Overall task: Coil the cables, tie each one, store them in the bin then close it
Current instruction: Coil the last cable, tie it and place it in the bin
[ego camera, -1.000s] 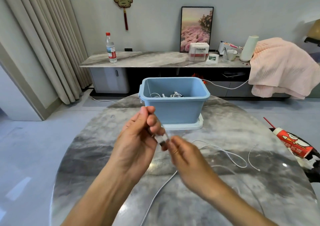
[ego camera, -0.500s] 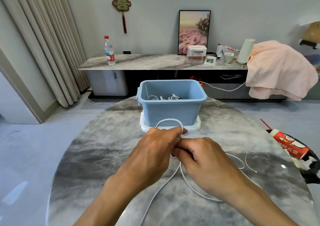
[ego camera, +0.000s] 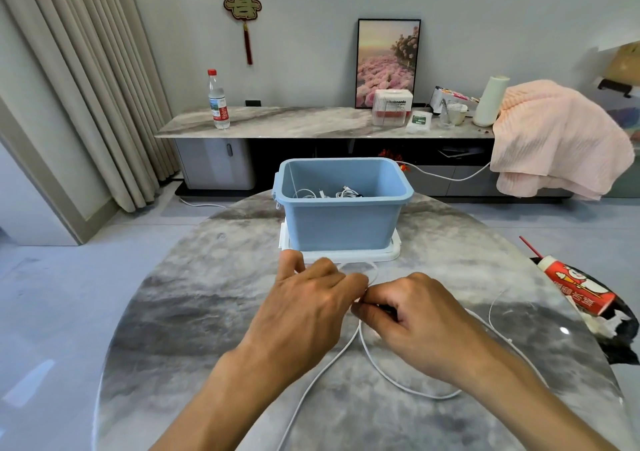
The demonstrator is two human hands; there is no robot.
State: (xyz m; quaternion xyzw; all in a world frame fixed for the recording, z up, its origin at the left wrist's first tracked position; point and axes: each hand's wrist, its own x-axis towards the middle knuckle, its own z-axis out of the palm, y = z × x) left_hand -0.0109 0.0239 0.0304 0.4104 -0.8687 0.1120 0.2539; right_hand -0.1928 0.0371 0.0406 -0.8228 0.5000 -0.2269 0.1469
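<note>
Between the two hands, just this side of the bin, a white cable (ego camera: 349, 343) is being worked. One small loop of it arcs up past the fingertips toward the bin's base; two strands drop from the hands' meeting point & run across the desk (ego camera: 194, 312), one toward the near edge, the other curving right in a wide bend. Left hand (ego camera: 308, 308) is over the loop, fingers partly spread & bent, index tip meeting the cable where the hands join; looks like a light pinch w/ thumb hidden, so exact hold can't be confirmed. Right hand (ego camera: 412, 319) is curled, fingers tucked in, pinching the cable at that same spot.

Blue bin (ego camera: 341, 222) stands open, a bit beyond the hands, approx. mid-desk, sitting on top of its white lid (ego camera: 391, 251). White coiled cables (ego camera: 341, 192) already lie in the bottom. A thinner white wire (ego camera: 493, 307) lies loose on the desk to the right.

At the desk's right edge, a red-and-white tube (ego camera: 578, 288) rests on something dark. Behind, a long sideboard (ego camera: 294, 123) carries a water bottle (ego camera: 218, 102), a framed flower picture (ego camera: 388, 63) etc.; pink blanket (ego camera: 557, 142) draped at its right end.
</note>
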